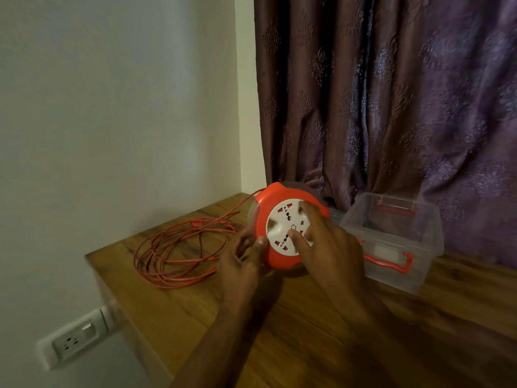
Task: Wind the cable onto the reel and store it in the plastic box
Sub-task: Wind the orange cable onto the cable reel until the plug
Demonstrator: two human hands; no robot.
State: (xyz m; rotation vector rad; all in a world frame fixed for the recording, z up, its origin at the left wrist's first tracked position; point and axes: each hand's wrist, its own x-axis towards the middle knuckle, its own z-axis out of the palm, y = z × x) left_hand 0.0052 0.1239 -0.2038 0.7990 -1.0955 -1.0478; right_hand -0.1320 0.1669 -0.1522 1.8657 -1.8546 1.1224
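A: From the head view, why is the reel [291,233] tipped up on its edge on the counter [321,331]?

B: So its white socket face points at the person and can be turned, I judge. The left hand [243,261] grips the reel's left rim, thumb on the front and fingers [242,245] curled round behind; that steadies it. The right hand [324,245] lies on the face with its fingers spread, fingertips pressing the white disc, not clamped on anything. That looks like the cranking hand.

A: And the cable [179,247]?

B: Nearly all of it lies in a loose red heap left of the reel, on the counter, with a strand running up to the reel's top left. So the winding has barely begun, by my reading.

A: The box [391,242]?

B: Just right of the reel, clear plastic, open at the top, red handle facing front. Near enough to drop the reel in once wound. Behind both hangs a curtain [391,93].

A: Any risk?

B: The heap's loops overlap; they could snag as they feed in.
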